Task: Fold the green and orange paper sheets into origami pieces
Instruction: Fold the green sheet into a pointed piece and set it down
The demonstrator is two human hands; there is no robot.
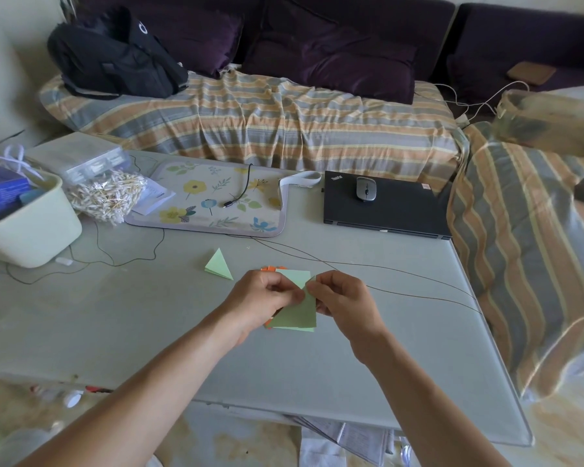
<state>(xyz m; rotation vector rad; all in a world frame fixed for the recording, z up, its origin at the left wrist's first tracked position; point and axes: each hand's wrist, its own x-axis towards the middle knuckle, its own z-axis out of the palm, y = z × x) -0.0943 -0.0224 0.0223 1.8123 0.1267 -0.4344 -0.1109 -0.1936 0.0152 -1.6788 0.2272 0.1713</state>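
Green paper sheet (295, 316) between both hands

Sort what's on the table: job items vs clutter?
Job: green sheet pinched by left hand and right hand; orange paper beneath; folded green triangle.
Clutter: laptop, mouse, floral mat, cream bin, bag of sticks.

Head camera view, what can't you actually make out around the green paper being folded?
- Fold on the green sheet: hidden by left hand and right hand pinching its top.
- Orange paper: mostly covered by the green stack and the hands.
- Object at right edge: motion-blurred, cut off.
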